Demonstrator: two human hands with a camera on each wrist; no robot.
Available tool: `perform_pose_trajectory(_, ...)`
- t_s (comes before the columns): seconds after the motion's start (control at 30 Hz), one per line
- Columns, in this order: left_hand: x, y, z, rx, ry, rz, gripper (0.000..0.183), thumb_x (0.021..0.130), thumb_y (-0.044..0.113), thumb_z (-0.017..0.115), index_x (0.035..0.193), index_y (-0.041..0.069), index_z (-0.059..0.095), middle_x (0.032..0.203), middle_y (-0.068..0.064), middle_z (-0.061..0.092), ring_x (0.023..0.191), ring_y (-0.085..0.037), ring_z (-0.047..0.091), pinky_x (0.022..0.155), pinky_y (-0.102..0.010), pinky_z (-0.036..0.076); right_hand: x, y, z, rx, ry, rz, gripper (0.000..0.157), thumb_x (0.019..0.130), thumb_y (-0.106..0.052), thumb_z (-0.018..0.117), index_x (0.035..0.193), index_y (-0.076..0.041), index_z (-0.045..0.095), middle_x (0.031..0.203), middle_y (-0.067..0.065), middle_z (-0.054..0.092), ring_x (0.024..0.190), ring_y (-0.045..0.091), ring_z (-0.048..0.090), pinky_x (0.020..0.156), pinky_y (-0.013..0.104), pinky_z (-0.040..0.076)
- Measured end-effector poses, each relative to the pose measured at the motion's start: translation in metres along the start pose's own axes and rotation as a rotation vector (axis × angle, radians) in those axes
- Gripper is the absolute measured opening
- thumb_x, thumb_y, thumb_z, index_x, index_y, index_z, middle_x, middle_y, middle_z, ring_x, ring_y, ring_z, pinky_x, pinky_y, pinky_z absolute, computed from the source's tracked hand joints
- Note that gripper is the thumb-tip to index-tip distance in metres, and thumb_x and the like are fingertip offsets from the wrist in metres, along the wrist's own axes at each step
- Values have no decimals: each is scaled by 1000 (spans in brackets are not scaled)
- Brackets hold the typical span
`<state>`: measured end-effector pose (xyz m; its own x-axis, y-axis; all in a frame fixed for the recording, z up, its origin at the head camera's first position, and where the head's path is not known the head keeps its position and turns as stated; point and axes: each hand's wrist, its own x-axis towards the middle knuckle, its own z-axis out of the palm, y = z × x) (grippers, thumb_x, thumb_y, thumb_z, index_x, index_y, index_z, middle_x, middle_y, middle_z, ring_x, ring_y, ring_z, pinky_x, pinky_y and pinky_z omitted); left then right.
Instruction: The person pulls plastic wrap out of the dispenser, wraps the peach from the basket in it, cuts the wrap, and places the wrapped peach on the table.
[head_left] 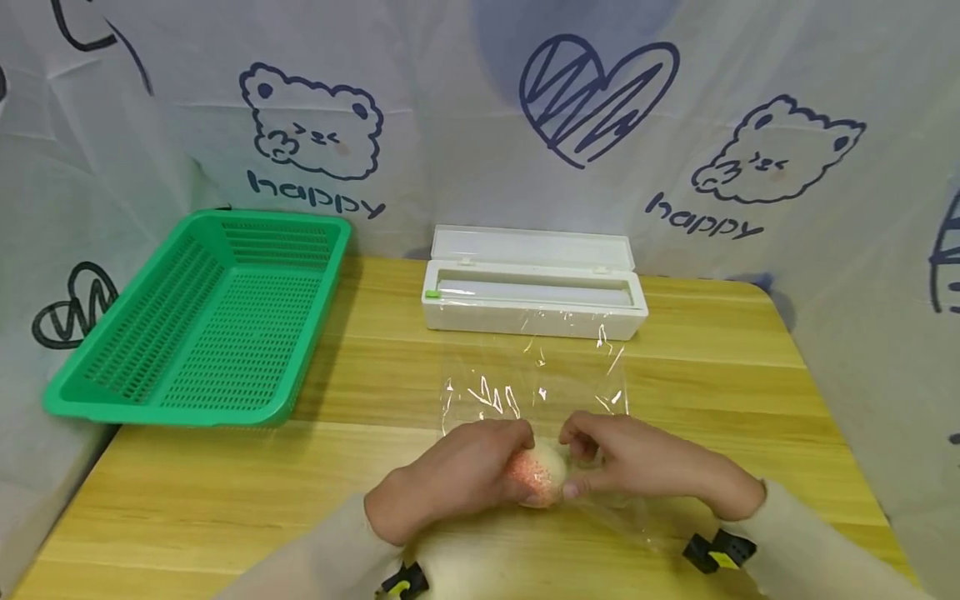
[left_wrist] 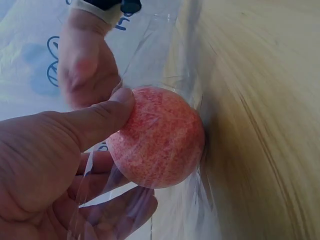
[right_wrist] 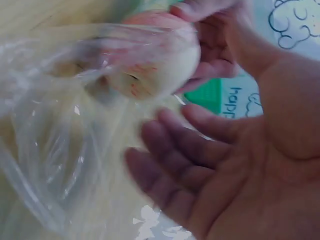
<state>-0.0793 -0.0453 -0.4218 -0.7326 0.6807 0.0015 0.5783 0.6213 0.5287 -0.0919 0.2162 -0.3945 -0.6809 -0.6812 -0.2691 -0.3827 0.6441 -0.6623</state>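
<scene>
A round peach (head_left: 543,477), red-speckled on one side and pale cream on the other, is near the front of the table. My left hand (head_left: 461,468) grips it, thumb on top and the other fingers underneath, as the left wrist view shows. Clear plastic wrap (left_wrist: 150,55) lies against the peach and over part of the left fingers. Beside the peach's right side is my right hand (head_left: 637,457), its fingers loosely bent and apart in the right wrist view (right_wrist: 220,170). Loose folds of wrap (right_wrist: 55,145) hang off the peach there.
A white wrap box (head_left: 536,323) with its lid raised stands at the back, a green slider on its left end. A sheet of wrap (head_left: 536,375) stretches from it toward the hands. The green basket (head_left: 303,350) sits at the left. A printed cloth hangs behind.
</scene>
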Motion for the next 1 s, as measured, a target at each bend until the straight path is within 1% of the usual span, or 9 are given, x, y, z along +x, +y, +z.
perform_pose_trajectory(0.13, 2, -2, -2, -20, -22, -13, 44, 86, 44, 88, 112, 16, 66, 95, 8, 69, 81, -6, 59, 75, -26, 52, -15, 5, -3, 22, -161, 10, 44, 85, -34, 90, 112, -12, 63, 83, -11, 59, 74, 1, 53, 69, 22, 48)
perform_pose_trajectory(0.2, 3, -4, -2, -21, -33, -10, 46, 87, 43, 87, 119, 16, 67, 102, 6, 72, 87, -8, 63, 81, -27, 54, -21, 12, -6, 56, -192, 12, 27, 87, -22, 88, 101, -15, 66, 76, -14, 55, 68, -2, 49, 64, 20, 45)
perform_pose_trajectory(0.27, 5, -5, -3, -36, -46, 0, 48, 88, 42, 87, 124, 16, 69, 109, 5, 74, 94, -8, 66, 88, -28, 55, -25, 19, -11, 86, -180, 7, 18, 88, -13, 84, 89, -18, 67, 72, -16, 53, 65, -2, 47, 60, 19, 41)
perform_pose_trajectory(0.4, 10, -8, -6, -92, -85, -2, 50, 90, 42, 85, 130, 16, 71, 120, 7, 75, 105, -8, 68, 96, -27, 54, -25, 27, -23, 43, -101, 15, 22, 91, -11, 80, 77, -20, 65, 68, -16, 52, 63, -2, 44, 58, 19, 37)
perform_pose_trajectory(0.63, 28, -18, -13, -218, -170, -75, 46, 89, 39, 85, 128, 18, 75, 114, 11, 76, 100, -4, 67, 91, -24, 53, -20, 18, -33, -252, 52, 11, 28, 93, -12, 80, 75, -26, 62, 73, -20, 56, 66, -2, 46, 62, 22, 41)
perform_pose_trajectory(0.77, 36, -22, -15, -267, -205, -90, 40, 89, 40, 85, 123, 20, 77, 109, 14, 75, 97, -1, 67, 89, -23, 53, -23, 13, -43, -363, 80, 74, 31, 92, -11, 80, 74, -27, 60, 71, -19, 54, 65, 1, 44, 60, 24, 39)
perform_pose_trajectory(0.87, 41, -24, -16, -272, -227, -85, 40, 90, 40, 84, 123, 19, 78, 111, 13, 76, 100, -2, 68, 91, -23, 54, -27, 10, -49, -477, 130, 163, 35, 91, -7, 75, 70, -26, 55, 66, -13, 48, 62, 6, 40, 58, 27, 33)
perform_pose_trajectory(0.93, 43, -25, -18, -272, -238, -71, 41, 90, 40, 84, 124, 18, 77, 113, 11, 77, 101, -3, 68, 92, -23, 54, -29, 6, -49, -576, 200, 196, 36, 90, -4, 73, 69, -24, 51, 65, -10, 44, 61, 9, 37, 56, 29, 31)
perform_pose_trajectory(1.0, 45, -27, -19, -277, -250, -61, 41, 91, 40, 83, 125, 18, 77, 114, 11, 77, 102, -4, 69, 92, -24, 54, -27, 2, -46, -657, 324, 142, 34, 89, -4, 75, 70, -22, 53, 65, -8, 44, 60, 11, 39, 53, 31, 34)
